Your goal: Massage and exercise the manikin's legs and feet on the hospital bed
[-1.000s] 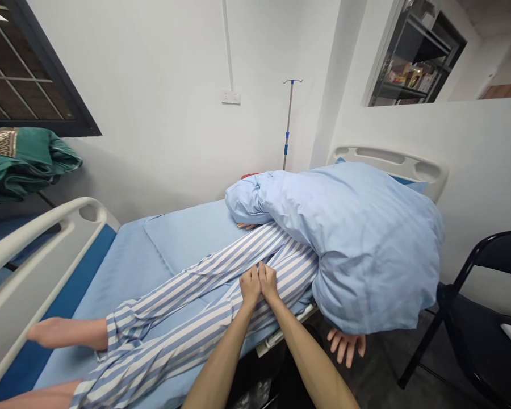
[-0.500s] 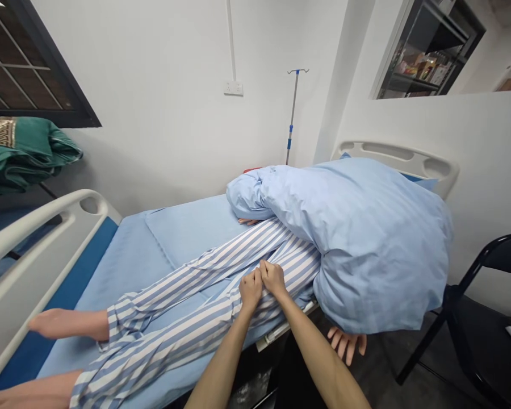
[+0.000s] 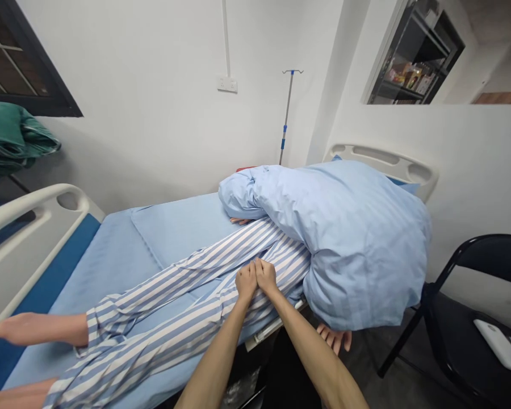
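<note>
Both my hands rest side by side on the near thigh of a person lying on a hospital bed. My left hand (image 3: 246, 282) and my right hand (image 3: 266, 276) press on the blue-and-white striped pyjama trousers (image 3: 170, 307), their fingers together. A light blue quilt (image 3: 344, 244) hides the person's upper body and head. Bare feet (image 3: 40, 329) stick out of the trouser cuffs at the left. The person's fingers (image 3: 334, 338) hang below the quilt past the near bed edge, and another hand (image 3: 239, 221) shows at the quilt's far edge.
A blue sheet (image 3: 111, 272) covers the mattress between a white footboard (image 3: 29, 227) and headboard (image 3: 378, 162). An IV pole (image 3: 286, 113) stands behind the bed. A black folding chair (image 3: 464, 318) holding a white object (image 3: 496, 346) stands at the right.
My hands have closed up side by side on the same thigh. My view has swung a little, so the bed sits further left in the frame.
</note>
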Demonstrator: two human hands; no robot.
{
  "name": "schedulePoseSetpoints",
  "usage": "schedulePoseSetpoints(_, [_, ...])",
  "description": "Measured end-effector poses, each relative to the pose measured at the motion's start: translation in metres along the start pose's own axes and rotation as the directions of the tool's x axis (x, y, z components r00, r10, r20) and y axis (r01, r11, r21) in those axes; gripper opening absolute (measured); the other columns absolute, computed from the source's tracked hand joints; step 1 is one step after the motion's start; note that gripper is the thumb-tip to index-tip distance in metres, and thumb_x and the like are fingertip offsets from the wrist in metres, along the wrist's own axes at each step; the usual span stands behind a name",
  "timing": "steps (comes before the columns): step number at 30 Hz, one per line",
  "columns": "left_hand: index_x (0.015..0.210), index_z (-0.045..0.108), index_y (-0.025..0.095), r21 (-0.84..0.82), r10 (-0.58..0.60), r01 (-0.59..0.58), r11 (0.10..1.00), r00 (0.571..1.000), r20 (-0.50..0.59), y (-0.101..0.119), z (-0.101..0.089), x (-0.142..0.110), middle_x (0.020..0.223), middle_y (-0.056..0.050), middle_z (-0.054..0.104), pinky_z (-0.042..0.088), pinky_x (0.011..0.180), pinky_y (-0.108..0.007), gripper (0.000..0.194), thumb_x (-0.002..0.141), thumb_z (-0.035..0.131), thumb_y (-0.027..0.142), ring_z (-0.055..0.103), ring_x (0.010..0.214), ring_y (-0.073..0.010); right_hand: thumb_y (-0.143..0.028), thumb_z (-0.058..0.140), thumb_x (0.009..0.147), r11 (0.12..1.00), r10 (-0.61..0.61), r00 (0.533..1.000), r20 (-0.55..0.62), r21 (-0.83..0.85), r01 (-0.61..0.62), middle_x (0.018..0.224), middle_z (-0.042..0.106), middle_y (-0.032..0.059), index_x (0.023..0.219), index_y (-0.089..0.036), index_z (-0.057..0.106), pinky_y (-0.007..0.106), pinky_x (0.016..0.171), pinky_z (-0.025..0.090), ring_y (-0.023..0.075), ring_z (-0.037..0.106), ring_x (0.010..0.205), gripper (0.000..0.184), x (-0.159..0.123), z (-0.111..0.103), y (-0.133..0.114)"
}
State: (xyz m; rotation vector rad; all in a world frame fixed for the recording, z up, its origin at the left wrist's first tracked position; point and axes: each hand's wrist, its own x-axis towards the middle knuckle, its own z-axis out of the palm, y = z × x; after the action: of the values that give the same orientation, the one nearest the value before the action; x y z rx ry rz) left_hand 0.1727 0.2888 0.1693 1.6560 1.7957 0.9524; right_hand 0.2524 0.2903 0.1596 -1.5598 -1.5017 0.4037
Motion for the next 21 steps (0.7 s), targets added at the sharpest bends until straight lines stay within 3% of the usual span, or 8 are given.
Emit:
schedulePoseSetpoints(5, [0.057,0.058,0.016,-0.007,-0.018,0.018,1.0,1.0,0.009,0.0,-0.001,0.0,0.063,-0.006,0.06,0.023,0.06,-0.028,0.046,0.097,0.038,0.029,0.048,0.061,-0.0141,-0.042,0.032,0.097,0.986,-0.149,0.982,0.114,-0.063,0.157,0.056,0.057,0.0024,0.058,-0.02,0.051,0.027,0.057,0.025,0.013,0.046,0.055,0.049,0.016,-0.018,-0.003])
schedulePoseSetpoints(11, [0.049,0.048,0.018,-0.028,0.014,-0.014,1.0,1.0,-0.018,-0.001,0.001,0.0,0.056,-0.004,0.055,0.023,0.059,-0.028,0.048,0.095,0.041,0.03,0.045,0.057,-0.0131,-0.042,0.026,0.098,0.998,-0.043,0.997,-0.064,-0.057,0.039,0.053,0.052,0.0025,0.056,-0.021,0.044,0.027,0.058,0.026,0.0134,0.045,0.053,0.05,0.014,-0.016,0.02])
schedulePoseSetpoints(17, [0.047,0.035,0.021,-0.224,-0.016,0.009,0.974,0.999,-0.031,0.024,0.006,0.014,0.05,-0.002,0.047,0.03,0.06,-0.027,0.049,0.095,0.033,0.03,0.043,0.054,-0.0132,-0.043,0.027,0.097,0.999,-0.034,0.994,-0.106,0.024,0.037,0.051,0.05,0.0017,0.055,-0.022,0.038,0.028,0.057,0.026,0.0132,0.042,0.052,0.049,0.014,-0.015,0.021])
schedulePoseSetpoints(21, [0.051,0.042,0.021,-0.227,-0.086,0.075,0.971,0.995,-0.04,0.031,0.023,0.015,0.056,-0.005,0.056,0.032,0.061,-0.027,0.047,0.096,0.031,0.031,0.05,0.058,-0.0148,-0.042,0.029,0.097,0.998,-0.032,0.992,-0.118,0.056,0.039,0.052,0.053,0.0035,0.056,-0.021,0.042,0.028,0.057,0.028,0.0144,0.045,0.053,0.048,0.014,-0.013,0.024])
